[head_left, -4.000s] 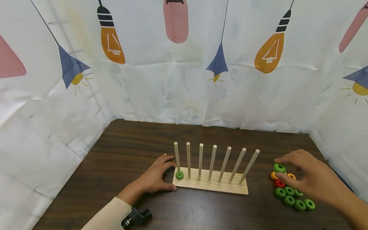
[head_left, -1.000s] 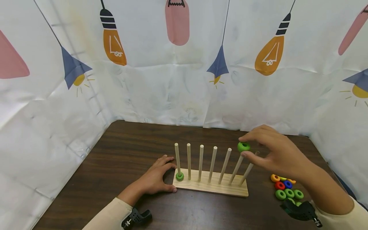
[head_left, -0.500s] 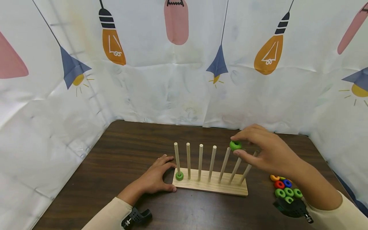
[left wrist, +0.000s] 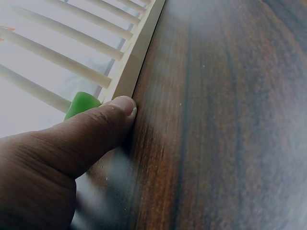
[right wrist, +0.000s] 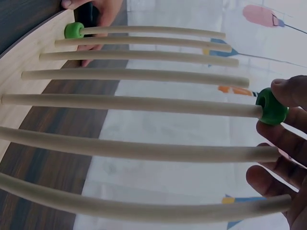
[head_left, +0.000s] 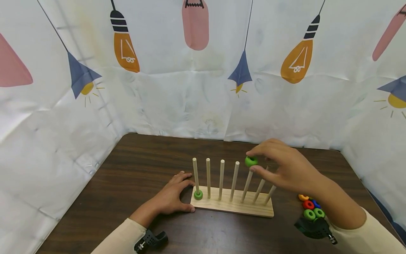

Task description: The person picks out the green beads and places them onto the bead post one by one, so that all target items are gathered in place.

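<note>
Left hand (head_left: 169,195) holds the end of the peg board (head_left: 233,205), right hand (head_left: 282,163) pinches a green ring (head_left: 250,163) | loose rings (head_left: 308,208): right of board, some hidden | green ring: at tip of fifth peg (head_left: 247,185) from left, maybe touching

green ring (head_left: 251,161), pale peg rack (head_left: 236,206), dark brown wood-grained table (head_left: 238,233), white backdrop (head_left: 190,102) with orange bulbs (head_left: 126,49), blue lamps (head_left: 241,67)

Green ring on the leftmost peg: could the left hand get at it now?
Probably yes: the left hand holds that end of the wooden base, close to the green ring, and no other ring sits above it on the peg.
</note>
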Tool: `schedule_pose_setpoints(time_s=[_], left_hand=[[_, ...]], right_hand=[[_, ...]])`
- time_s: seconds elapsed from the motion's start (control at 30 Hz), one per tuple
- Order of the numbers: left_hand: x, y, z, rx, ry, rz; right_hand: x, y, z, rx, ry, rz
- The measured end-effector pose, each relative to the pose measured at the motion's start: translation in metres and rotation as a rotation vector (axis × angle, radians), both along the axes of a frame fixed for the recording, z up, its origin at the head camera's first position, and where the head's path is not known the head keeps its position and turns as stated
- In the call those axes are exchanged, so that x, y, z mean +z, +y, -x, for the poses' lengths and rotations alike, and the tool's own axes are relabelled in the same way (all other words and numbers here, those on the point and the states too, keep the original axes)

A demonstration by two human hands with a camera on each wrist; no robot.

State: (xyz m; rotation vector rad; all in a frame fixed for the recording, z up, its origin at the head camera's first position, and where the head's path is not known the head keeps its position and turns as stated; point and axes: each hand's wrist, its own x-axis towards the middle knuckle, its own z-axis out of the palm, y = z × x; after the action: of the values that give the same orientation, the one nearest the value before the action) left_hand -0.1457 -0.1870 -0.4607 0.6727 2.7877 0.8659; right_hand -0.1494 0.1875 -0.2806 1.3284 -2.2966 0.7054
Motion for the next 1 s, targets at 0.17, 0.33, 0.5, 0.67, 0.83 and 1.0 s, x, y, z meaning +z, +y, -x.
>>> schedule_pose_setpoints(time_s=[0.17, 0.33, 0.5, 0.67, 0.83, 1.0], left_hand=[[0.001, 0.0, 0.0, -0.003, 0.002, -0.003], [0.001, 0.0, -0.001, -0.002, 0.003, -0.002], [0.001, 0.0, -0.001, -0.002, 0.004, -0.001], [0.002, 0.001, -0.001, -0.003, 0.003, -0.006], [0.003, 0.001, -0.001, -0.002, 0.001, -0.007], [0.003, 0.001, -0.001, -0.006, 0.002, -0.004]], right_hand=[[-0.001, -0.005, 0.001, -0.001, -0.009, -0.003], [-0.001, -0.01, 0.002, 0.004, -0.015, -0.016], [0.0, -0.016, 0.004, 0.025, -0.018, -0.009], [0.0, -0.02, 0.005, 0.027, -0.017, -0.009], [0.0, -0.023, 0.006, 0.027, -0.013, -0.017], [0.0, -0.028, 0.007, 0.046, -0.009, -0.015]])
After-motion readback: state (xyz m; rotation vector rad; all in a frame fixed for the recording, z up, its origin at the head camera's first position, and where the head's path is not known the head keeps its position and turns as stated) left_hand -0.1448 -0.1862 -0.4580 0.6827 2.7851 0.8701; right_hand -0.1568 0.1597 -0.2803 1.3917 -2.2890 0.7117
